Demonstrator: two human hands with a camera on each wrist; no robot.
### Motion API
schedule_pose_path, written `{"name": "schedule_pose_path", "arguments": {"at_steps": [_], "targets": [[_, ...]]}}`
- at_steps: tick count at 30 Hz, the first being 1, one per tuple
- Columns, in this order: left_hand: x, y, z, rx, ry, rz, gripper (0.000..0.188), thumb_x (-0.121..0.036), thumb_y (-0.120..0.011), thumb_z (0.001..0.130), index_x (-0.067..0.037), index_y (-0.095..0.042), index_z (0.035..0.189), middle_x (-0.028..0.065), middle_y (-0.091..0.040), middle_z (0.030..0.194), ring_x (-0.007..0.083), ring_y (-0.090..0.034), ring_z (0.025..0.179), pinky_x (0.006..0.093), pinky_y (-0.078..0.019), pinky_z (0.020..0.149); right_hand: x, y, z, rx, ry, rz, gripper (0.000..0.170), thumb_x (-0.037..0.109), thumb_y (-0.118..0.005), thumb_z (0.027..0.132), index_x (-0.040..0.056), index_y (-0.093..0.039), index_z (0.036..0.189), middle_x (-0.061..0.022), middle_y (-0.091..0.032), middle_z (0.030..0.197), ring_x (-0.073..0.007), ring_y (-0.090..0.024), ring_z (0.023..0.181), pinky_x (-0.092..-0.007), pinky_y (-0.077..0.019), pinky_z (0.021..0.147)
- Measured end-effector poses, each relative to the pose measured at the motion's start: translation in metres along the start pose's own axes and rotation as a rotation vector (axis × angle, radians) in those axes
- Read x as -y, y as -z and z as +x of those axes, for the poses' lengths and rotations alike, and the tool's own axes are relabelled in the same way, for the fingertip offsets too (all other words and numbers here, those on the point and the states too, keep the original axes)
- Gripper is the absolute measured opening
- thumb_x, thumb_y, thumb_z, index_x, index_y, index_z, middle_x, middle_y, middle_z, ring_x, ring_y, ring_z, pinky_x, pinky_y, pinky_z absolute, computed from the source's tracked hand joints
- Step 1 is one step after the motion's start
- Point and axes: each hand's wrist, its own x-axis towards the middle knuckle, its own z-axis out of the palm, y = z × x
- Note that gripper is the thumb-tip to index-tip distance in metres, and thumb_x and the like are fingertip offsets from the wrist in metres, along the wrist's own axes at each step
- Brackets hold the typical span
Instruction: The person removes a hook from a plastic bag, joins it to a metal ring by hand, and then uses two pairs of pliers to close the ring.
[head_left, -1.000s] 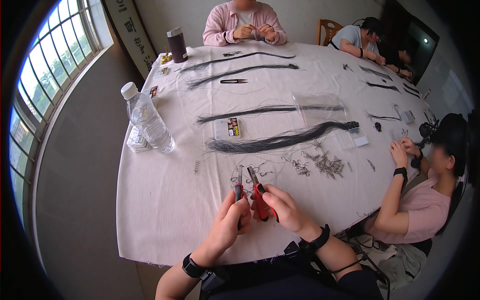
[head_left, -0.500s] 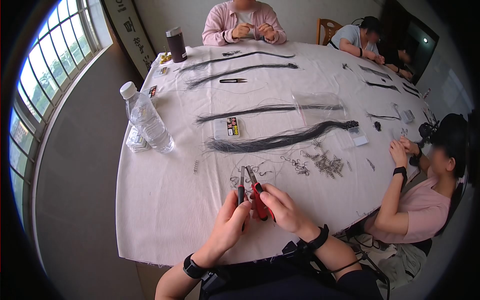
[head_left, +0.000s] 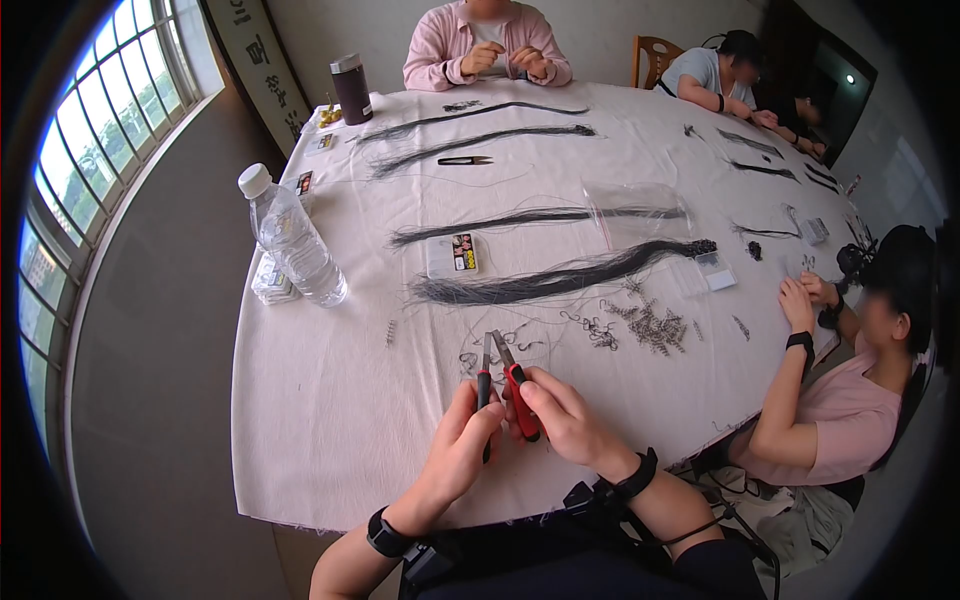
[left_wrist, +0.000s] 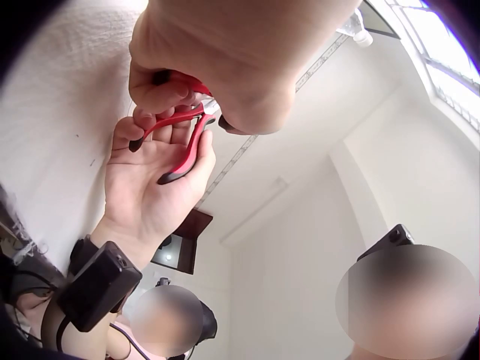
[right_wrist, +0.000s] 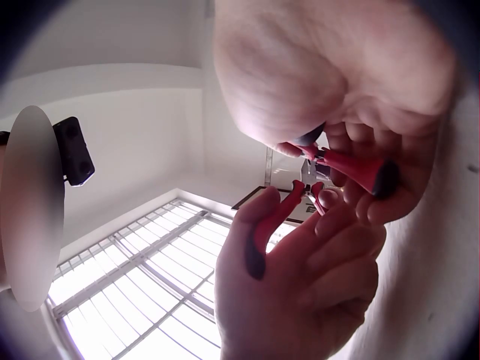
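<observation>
Each hand holds a pair of pliers with red and black handles. My left hand grips the left pliers, thumb along the handle; in the right wrist view one of their handles lies along the thumb side. My right hand is wrapped round the right pliers, whose handles cross its palm in the left wrist view. Both metal noses point away from me and converge, tips side by side above scattered small dark hooks. I cannot tell whether anything small is pinched between the tips.
Beyond the hands lie a pile of small springs, a thick bundle of black strands, a plastic case and a zip bag. Thread snips lie farther off. A water bottle stands left. Other people sit round the table.
The noses of the two pliers have come closer together, the left one shifting slightly right. The right pliers' handles look less spread. Both hands keep their hold and nearly the same place.
</observation>
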Motion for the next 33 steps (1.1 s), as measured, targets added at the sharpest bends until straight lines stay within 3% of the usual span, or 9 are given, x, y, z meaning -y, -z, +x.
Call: {"name": "schedule_pose_path", "arguments": {"at_steps": [4, 9, 12, 14, 24, 26, 30, 32, 33], "targets": [[0.0, -0.001, 0.0, 0.004, -0.005, 0.001, 0.013, -0.019, -0.048, 0.101, -0.007, -0.047, 0.103, 0.0012, -0.051, 0.082, 0.0073, -0.047, 0.061, 0.0227, -0.0388, 0.053, -0.001, -0.001, 0.0, -0.001, -0.001, -0.007, 0.029, 0.025, -0.038, 0.107, 0.0011, -0.054, 0.11, -0.0012, -0.057, 0.081, -0.0095, -0.055, 0.068, -0.0271, -0.049, 0.065], [-0.006, -0.01, -0.002, -0.032, -0.036, -0.005, 0.013, -0.02, -0.046, 0.102, -0.008, -0.047, 0.103, -0.0004, -0.05, 0.079, 0.0062, -0.046, 0.06, 0.0224, -0.0376, 0.052, 0.001, -0.008, 0.002, 0.04, -0.111, 0.211, 0.022, 0.026, -0.042, 0.106, 0.0067, -0.053, 0.105, 0.0029, -0.05, 0.075, -0.0051, -0.046, 0.063, -0.0221, -0.0403, 0.058], [0.001, -0.005, -0.001, -0.035, -0.012, 0.0, 0.012, -0.02, -0.045, 0.103, -0.008, -0.046, 0.104, -0.0016, -0.049, 0.077, 0.0054, -0.045, 0.06, 0.0223, -0.0366, 0.052, -0.006, -0.012, 0.004, 0.026, -0.072, 0.285, 0.019, 0.026, -0.044, 0.105, 0.0092, -0.052, 0.101, 0.0045, -0.048, 0.074, -0.003, -0.043, 0.062, -0.0205, -0.0358, 0.055], [0.001, -0.007, -0.002, -0.033, 0.005, -0.013, 0.009, -0.022, -0.044, 0.1, -0.013, -0.046, 0.104, -0.0038, -0.04, 0.075, 0.0056, -0.036, 0.063, 0.0226, -0.0301, 0.051, -0.007, -0.014, 0.005, 0.014, -0.068, 0.31, 0.018, 0.026, -0.044, 0.105, 0.0097, -0.052, 0.102, 0.0052, -0.048, 0.074, -0.0026, -0.042, 0.062, -0.0204, -0.0353, 0.055], [0.003, -0.013, -0.002, -0.054, 0.003, -0.19, 0.007, -0.021, -0.045, 0.1, -0.014, -0.046, 0.103, -0.0054, -0.038, 0.078, 0.0047, -0.034, 0.062, 0.0217, -0.0266, 0.05, -0.005, -0.023, 0.005, -0.047, -0.091, 0.367, 0.016, 0.026, -0.045, 0.103, 0.0116, -0.053, 0.105, 0.0082, -0.044, 0.082, -0.0006, -0.038, 0.067, -0.0182, -0.0314, 0.056], [0.01, -0.009, 0.0, -0.036, -0.034, -0.224, 0.015, -0.021, -0.042, 0.103, -0.009, -0.047, 0.111, -0.0004, -0.055, 0.08, 0.004, -0.041, 0.059, 0.0215, -0.0344, 0.051, 0.001, -0.027, 0.003, -0.058, -0.089, 0.385, 0.017, 0.026, -0.045, 0.103, 0.0116, -0.053, 0.105, 0.0082, -0.044, 0.082, -0.0005, -0.038, 0.068, -0.018, -0.0314, 0.057], [0.007, -0.012, -0.001, -0.054, -0.021, -0.213, 0.017, -0.022, -0.042, 0.103, -0.01, -0.047, 0.112, -0.0005, -0.055, 0.079, 0.004, -0.041, 0.058, 0.0213, -0.0341, 0.051, -0.001, -0.029, 0.004, -0.083, -0.085, 0.408, 0.018, 0.027, -0.044, 0.103, 0.0116, -0.053, 0.105, 0.0081, -0.045, 0.082, -0.0002, -0.038, 0.068, -0.0176, -0.0316, 0.057], [0.001, -0.018, -0.003, -0.078, 0.002, -0.223, 0.009, -0.019, -0.044, 0.099, -0.014, -0.047, 0.105, -0.0052, -0.037, 0.078, 0.0034, -0.032, 0.059, 0.0209, -0.0255, 0.049, -0.001, -0.029, 0.004, -0.083, -0.078, 0.409, 0.018, 0.027, -0.043, 0.103, 0.0116, -0.053, 0.105, 0.0079, -0.046, 0.083, -0.0002, -0.039, 0.068, -0.0175, -0.0318, 0.057], [0.001, -0.018, -0.003, -0.078, 0.002, -0.223, 0.009, -0.019, -0.044, 0.099, -0.014, -0.047, 0.105, -0.0052, -0.037, 0.078, 0.0034, -0.032, 0.059, 0.0209, -0.0255, 0.049, -0.002, -0.029, 0.004, -0.083, -0.072, 0.41, 0.018, 0.027, -0.043, 0.104, 0.0117, -0.053, 0.105, 0.0078, -0.047, 0.083, -0.0001, -0.039, 0.068, -0.0175, -0.0321, 0.058]]}}
